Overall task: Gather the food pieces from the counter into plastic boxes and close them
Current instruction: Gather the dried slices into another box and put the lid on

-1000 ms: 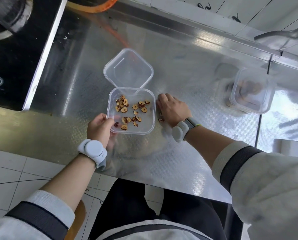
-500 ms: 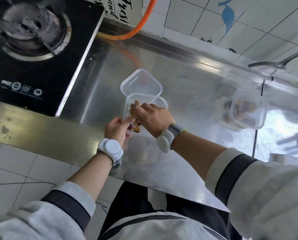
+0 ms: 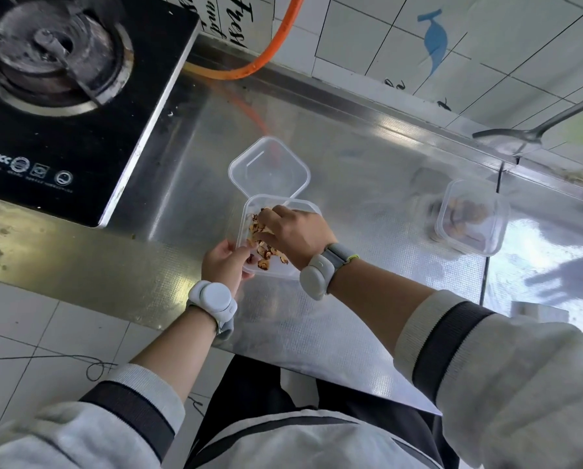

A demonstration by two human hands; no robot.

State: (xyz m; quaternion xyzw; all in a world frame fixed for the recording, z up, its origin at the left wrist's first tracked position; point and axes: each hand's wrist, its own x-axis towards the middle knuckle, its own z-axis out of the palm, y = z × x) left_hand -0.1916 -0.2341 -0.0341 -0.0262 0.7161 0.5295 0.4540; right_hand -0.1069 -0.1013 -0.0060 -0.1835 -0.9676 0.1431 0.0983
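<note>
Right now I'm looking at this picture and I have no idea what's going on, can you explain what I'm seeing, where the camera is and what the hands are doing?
There is no machine here: these are a person's two bare hands, filmed by one wide-angle camera worn on the head, looking down at a steel counter. Each wrist wears a pale band with a round unit.

The left hand grips the near corner of an open plastic box holding dried fruit slices. Its lid lies open on the far side, touching the box. The right hand is over the box, fingers curled down among the slices; whether it holds any is hidden.

To the right stands a second plastic box, closed, with brownish food inside, too blurred to identify. A gas stove sits at the left, with an orange hose behind.
</note>
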